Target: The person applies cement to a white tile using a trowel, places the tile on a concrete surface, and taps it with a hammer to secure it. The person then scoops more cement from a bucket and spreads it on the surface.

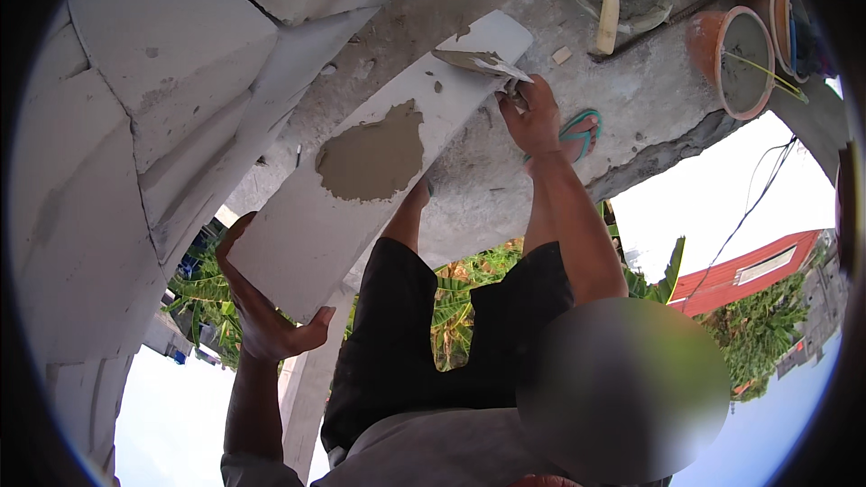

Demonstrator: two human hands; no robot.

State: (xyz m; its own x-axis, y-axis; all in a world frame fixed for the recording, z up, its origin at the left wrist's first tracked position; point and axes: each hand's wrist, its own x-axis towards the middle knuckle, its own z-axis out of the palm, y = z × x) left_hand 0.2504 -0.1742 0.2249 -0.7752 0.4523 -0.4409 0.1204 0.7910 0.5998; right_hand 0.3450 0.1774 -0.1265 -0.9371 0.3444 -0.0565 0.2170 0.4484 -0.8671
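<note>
A long pale masonry block (pixel 298 243) lies slanted across the middle, with a patch of wet grey mortar (pixel 374 155) on its upper face. My left hand (pixel 271 325) grips the block's near left end, thumb at one corner and fingers around the other. At the far end, my right hand (pixel 534 117) is closed around a trowel (pixel 478 61). Its blade lies low over the block's face and carries some mortar; the handle is mostly hidden in my fingers. A small smear of mortar (pixel 437 87) sits between the blade and the patch.
A wall of large pale blocks (pixel 171 45) rises on the left. Far right stand a mortar tub (pixel 663 13) with a wooden-handled trowel (pixel 609 22) and several orange buckets (pixel 708 45). My sandalled foot (pixel 582 133) rests near the concrete floor's broken edge (pixel 658 149), with plants beyond.
</note>
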